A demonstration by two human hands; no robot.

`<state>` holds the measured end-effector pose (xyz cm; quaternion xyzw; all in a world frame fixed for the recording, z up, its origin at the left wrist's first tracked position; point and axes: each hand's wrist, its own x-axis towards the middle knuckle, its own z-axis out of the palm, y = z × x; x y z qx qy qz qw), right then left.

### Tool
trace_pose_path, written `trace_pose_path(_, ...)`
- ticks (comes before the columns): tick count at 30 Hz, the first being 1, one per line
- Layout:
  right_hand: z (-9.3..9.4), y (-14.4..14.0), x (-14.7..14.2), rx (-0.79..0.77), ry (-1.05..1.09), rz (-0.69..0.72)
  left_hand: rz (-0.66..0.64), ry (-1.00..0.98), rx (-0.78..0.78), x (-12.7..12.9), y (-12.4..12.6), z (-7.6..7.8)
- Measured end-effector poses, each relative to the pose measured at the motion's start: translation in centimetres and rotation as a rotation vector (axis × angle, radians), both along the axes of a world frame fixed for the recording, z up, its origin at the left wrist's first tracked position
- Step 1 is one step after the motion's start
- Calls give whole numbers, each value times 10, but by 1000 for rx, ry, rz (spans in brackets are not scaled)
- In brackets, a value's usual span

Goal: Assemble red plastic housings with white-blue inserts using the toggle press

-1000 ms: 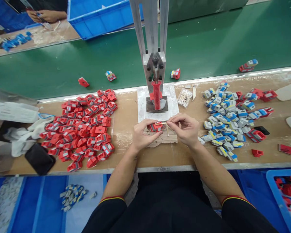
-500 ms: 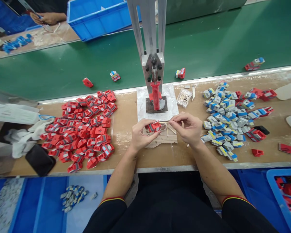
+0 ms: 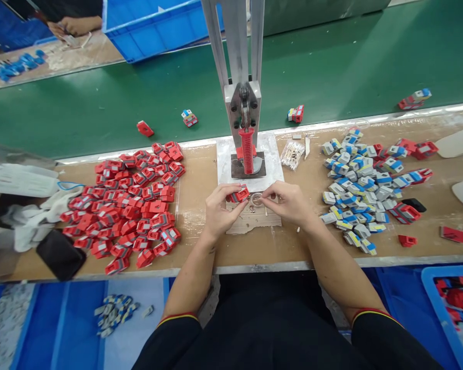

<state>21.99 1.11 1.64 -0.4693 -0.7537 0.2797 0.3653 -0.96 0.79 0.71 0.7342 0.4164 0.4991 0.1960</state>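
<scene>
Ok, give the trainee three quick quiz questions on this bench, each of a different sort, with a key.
1. True or false: the left hand holds a red part.
2. Which pile lies on the person's right: A) red pile, B) grey-blue pile?
3. What colour is the grip of the press behind the hands?

Key: 1 true; 2 B; 3 red.

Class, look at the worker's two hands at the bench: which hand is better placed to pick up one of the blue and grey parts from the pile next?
Probably the right hand: the blue and grey pile lies on its side, and it pinches only something small, while the left hand grips a red part beside the red pile.
</scene>
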Motion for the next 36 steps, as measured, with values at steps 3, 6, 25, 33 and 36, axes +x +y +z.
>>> trace_pose_path(3, 8, -4, 1, -10, 354, -71, -3, 15, -10, 1, -1, 1)
trace_pose_path(6, 13, -8, -7, 12, 631, -110, -25, 12, 1, 4, -2, 1)
trace_pose_path(25, 8, -10, -23, -24, 628, -89, -31, 19, 14, 4, -3, 3)
trace_pose_path(33, 9, -7, -16, -12, 579, -130, -25, 10, 18, 3, -2, 3)
trace_pose_path(36, 9, -7, -16, -11, 547, -152, -23, 16, 7, 3, -3, 3)
